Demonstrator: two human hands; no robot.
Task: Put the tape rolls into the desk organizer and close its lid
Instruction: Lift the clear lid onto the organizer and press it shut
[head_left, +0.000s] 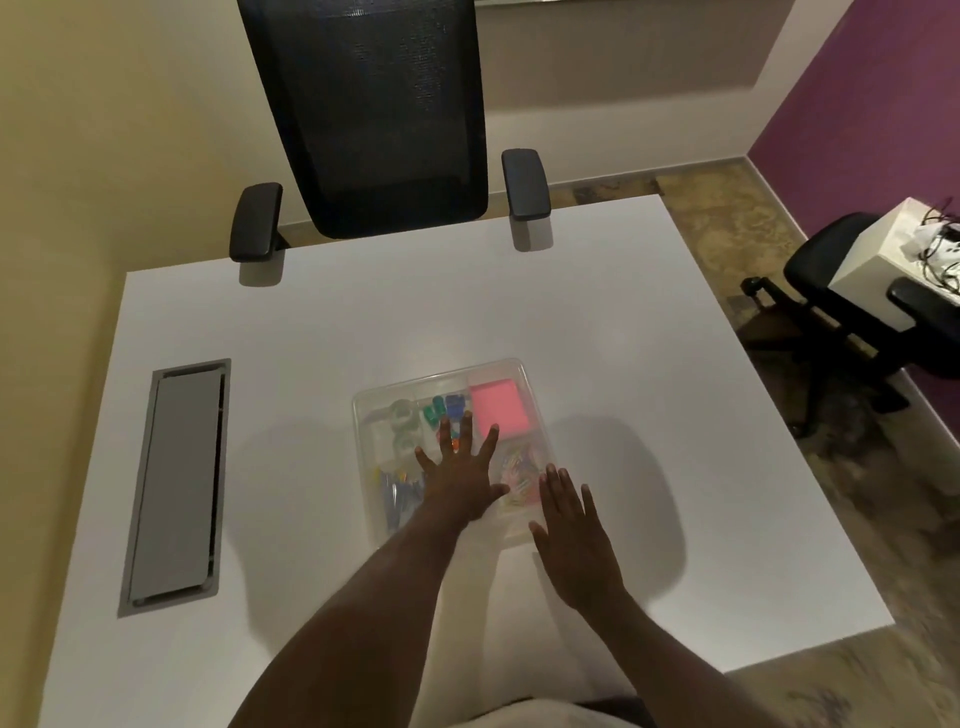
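A clear plastic desk organizer (514, 370) lies on the white desk, and its transparent lid appears to lie flat over it. Clear tape rolls (402, 415) show through the plastic in the far-left compartment. My left hand (460, 470) lies flat on top of the organizer's middle, fingers spread. My right hand (574, 535) is flat with fingers apart at the organizer's near-right corner, partly on the desk. Neither hand holds anything.
Inside the organizer are pink sticky notes (498, 408), coloured clips (441, 408), paper clips (519, 470) and pens (397, 499). A grey cable hatch (176, 483) is set into the desk at left. A black chair (374, 119) stands at the far edge, another chair (841, 306) at right.
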